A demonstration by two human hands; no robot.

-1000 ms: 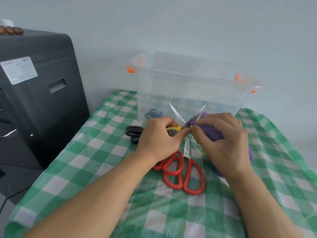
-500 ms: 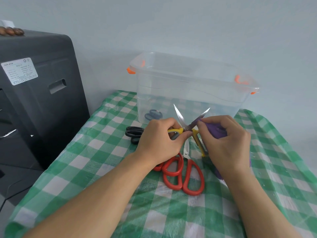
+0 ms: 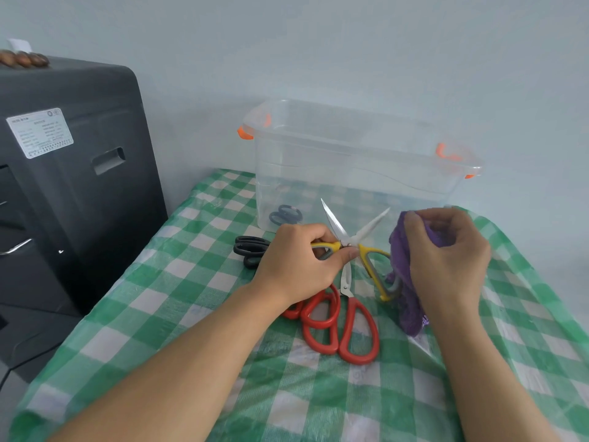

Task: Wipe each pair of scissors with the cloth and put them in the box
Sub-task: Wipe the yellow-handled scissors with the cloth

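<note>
over the middle of the desk (image 3: 178, 301), the left hand (image 3: 296, 266) gripped the yellow scissors (image 3: 353, 247), blades spread wide, just before the clear box (image 3: 350, 173) at the far edge; the right hand (image 3: 446, 256) clutched the purple cloth (image 3: 401, 275) beside them.

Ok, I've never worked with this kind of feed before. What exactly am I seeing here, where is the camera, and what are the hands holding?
There is no machine here: these are a person's bare hands, filmed by a camera worn on the head, looking forward and down. The left hand pinches the yellow-and-grey-handled scissors, blades spread open. The right hand grips a purple cloth just beside them. On the green-and-white checked tablecloth lie red-handled scissors and black-handled scissors. Behind stands a clear plastic box with orange latches, with one dark-handled pair already inside. A dark grey cabinet stands on the left.
</note>
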